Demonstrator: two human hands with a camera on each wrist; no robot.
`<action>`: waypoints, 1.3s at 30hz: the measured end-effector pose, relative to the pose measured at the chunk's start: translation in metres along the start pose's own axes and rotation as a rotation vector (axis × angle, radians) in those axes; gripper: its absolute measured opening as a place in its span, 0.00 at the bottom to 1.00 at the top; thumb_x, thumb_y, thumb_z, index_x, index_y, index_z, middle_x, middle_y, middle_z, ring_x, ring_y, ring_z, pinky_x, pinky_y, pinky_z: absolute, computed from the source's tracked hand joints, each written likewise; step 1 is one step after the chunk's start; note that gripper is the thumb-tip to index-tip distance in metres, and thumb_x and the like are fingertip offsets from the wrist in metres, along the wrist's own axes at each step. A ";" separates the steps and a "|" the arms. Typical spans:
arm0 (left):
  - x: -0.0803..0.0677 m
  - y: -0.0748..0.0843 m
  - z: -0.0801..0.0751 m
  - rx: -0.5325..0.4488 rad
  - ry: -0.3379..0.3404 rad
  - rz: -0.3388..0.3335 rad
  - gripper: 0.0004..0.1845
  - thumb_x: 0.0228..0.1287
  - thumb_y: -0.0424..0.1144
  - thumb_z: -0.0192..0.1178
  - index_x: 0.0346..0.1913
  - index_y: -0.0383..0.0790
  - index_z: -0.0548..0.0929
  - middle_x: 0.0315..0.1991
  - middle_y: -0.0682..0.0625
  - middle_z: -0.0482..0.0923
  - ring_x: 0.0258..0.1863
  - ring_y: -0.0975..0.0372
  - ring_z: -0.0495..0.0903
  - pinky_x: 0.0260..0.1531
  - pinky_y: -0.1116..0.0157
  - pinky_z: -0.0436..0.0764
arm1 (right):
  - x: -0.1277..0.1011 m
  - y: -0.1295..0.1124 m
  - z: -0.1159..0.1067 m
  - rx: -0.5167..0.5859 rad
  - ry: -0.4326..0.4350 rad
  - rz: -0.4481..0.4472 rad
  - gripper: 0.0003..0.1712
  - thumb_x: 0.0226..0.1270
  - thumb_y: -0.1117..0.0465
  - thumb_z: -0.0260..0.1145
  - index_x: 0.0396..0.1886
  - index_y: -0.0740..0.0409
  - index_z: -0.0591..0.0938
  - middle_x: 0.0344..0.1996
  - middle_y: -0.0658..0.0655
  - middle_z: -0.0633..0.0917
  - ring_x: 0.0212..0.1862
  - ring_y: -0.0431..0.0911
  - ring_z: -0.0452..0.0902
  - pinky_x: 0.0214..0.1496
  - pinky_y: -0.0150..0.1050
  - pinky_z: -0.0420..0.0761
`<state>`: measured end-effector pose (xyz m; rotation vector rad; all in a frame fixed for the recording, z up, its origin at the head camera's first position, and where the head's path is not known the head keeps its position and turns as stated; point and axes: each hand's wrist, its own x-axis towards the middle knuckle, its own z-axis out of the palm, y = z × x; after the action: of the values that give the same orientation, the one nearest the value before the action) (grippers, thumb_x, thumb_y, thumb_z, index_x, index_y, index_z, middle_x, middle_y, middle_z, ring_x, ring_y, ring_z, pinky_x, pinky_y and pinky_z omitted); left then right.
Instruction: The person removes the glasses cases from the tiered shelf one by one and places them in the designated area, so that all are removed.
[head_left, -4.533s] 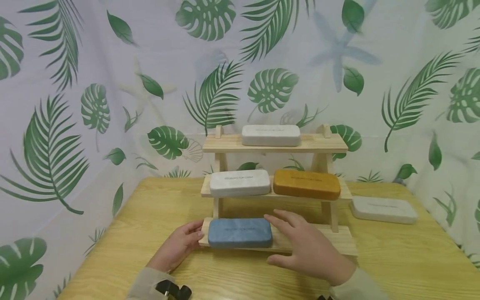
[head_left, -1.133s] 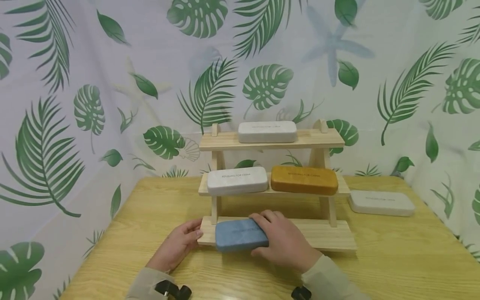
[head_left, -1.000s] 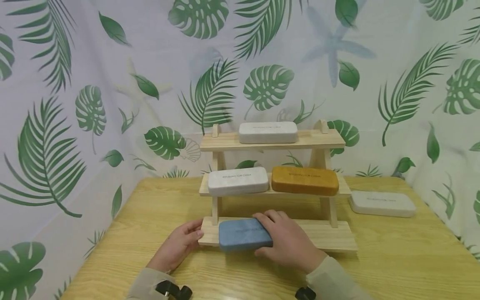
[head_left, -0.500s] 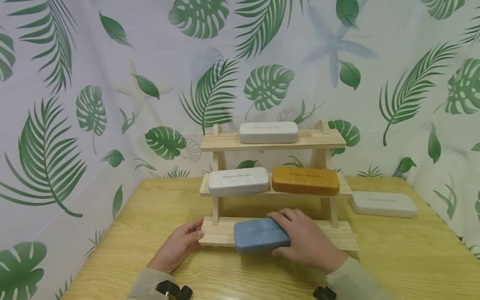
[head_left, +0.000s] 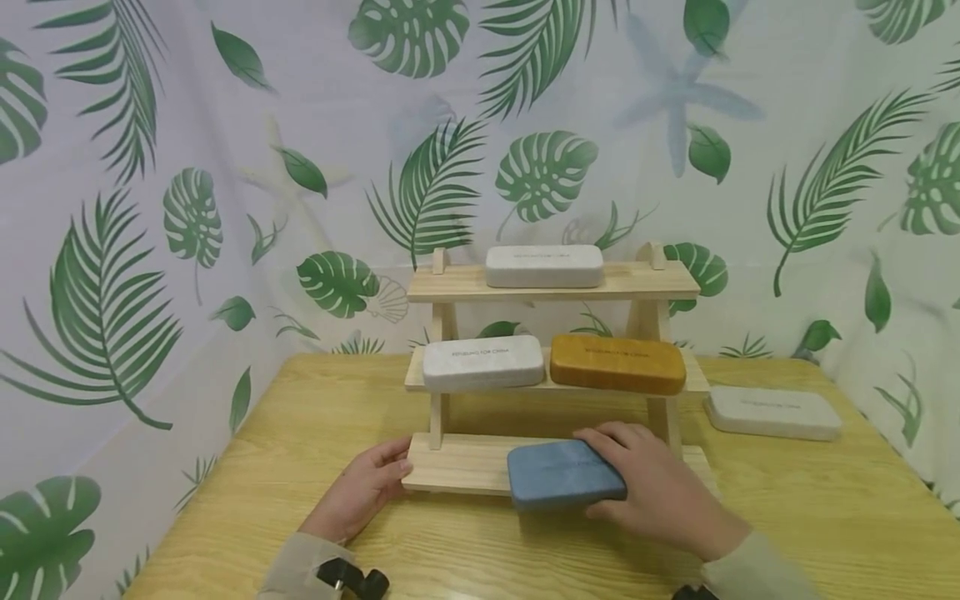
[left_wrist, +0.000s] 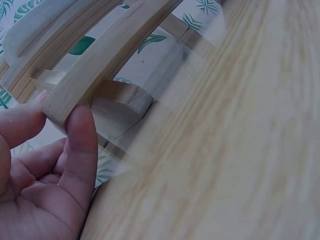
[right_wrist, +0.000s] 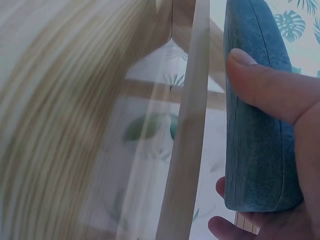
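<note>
My right hand [head_left: 660, 483] grips a blue glasses case [head_left: 562, 473] by its right end, thumb on the near side and fingers over the far side. The case lies at a slant over the front of the bottom shelf [head_left: 461, 462], right of its middle. In the right wrist view the thumb [right_wrist: 270, 85] presses the side of the case, and a gap shows between it and the shelf edge [right_wrist: 187, 130]. At the left end of that shelf my left hand [head_left: 360, 492] pinches the board between thumb and fingers, as the left wrist view also shows.
The three-tier wooden stand [head_left: 645, 283] carries a white case [head_left: 543, 267] on top. Its middle shelf bears another white case [head_left: 483, 364] and an orange case [head_left: 617, 364]. One more pale case [head_left: 774, 414] lies on the table [head_left: 300, 417], right of the stand.
Earlier the blue case lay at the bottom shelf's left end with my right hand open beside it. Gripped now, it has moved right along the shelf. The left hand stays in place.
</note>
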<state>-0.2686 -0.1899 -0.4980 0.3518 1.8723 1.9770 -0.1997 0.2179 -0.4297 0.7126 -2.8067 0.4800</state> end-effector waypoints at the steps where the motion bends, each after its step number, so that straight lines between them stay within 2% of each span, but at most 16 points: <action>1: 0.000 0.000 0.000 0.001 0.000 0.001 0.35 0.79 0.38 0.55 0.78 0.25 0.52 0.71 0.33 0.64 0.60 0.57 0.76 0.51 0.64 0.79 | -0.002 0.002 -0.002 0.007 0.000 0.002 0.51 0.47 0.39 0.83 0.72 0.43 0.74 0.60 0.51 0.78 0.58 0.53 0.74 0.55 0.56 0.77; 12: -0.002 0.002 0.000 0.005 -0.021 0.024 0.35 0.79 0.37 0.54 0.77 0.23 0.51 0.70 0.33 0.65 0.57 0.60 0.76 0.49 0.66 0.79 | -0.026 0.025 -0.019 -0.009 0.002 0.067 0.51 0.48 0.38 0.82 0.72 0.44 0.73 0.62 0.54 0.77 0.59 0.55 0.74 0.53 0.56 0.79; 25: -0.002 0.002 0.000 -0.010 0.001 0.002 0.35 0.78 0.37 0.56 0.78 0.25 0.53 0.67 0.36 0.68 0.57 0.58 0.75 0.49 0.66 0.79 | -0.048 0.056 -0.032 -0.009 -0.003 0.126 0.51 0.51 0.29 0.75 0.73 0.44 0.72 0.62 0.55 0.76 0.57 0.55 0.76 0.50 0.56 0.80; 30: -0.002 0.000 0.002 0.003 0.016 0.002 0.35 0.78 0.37 0.56 0.77 0.23 0.53 0.65 0.36 0.69 0.55 0.59 0.76 0.49 0.66 0.79 | -0.059 0.075 -0.038 -0.007 -0.002 0.147 0.53 0.52 0.24 0.69 0.73 0.46 0.71 0.63 0.59 0.75 0.56 0.57 0.76 0.47 0.56 0.79; 39: 0.000 0.001 0.000 0.002 0.033 -0.001 0.34 0.78 0.36 0.55 0.77 0.23 0.55 0.66 0.35 0.69 0.57 0.57 0.76 0.51 0.64 0.79 | -0.079 0.119 -0.050 -0.012 -0.005 0.191 0.57 0.52 0.28 0.73 0.77 0.47 0.67 0.65 0.63 0.70 0.59 0.63 0.70 0.47 0.60 0.78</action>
<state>-0.2682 -0.1897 -0.4967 0.3198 1.8942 1.9922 -0.1839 0.3683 -0.4363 0.4461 -2.8941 0.4935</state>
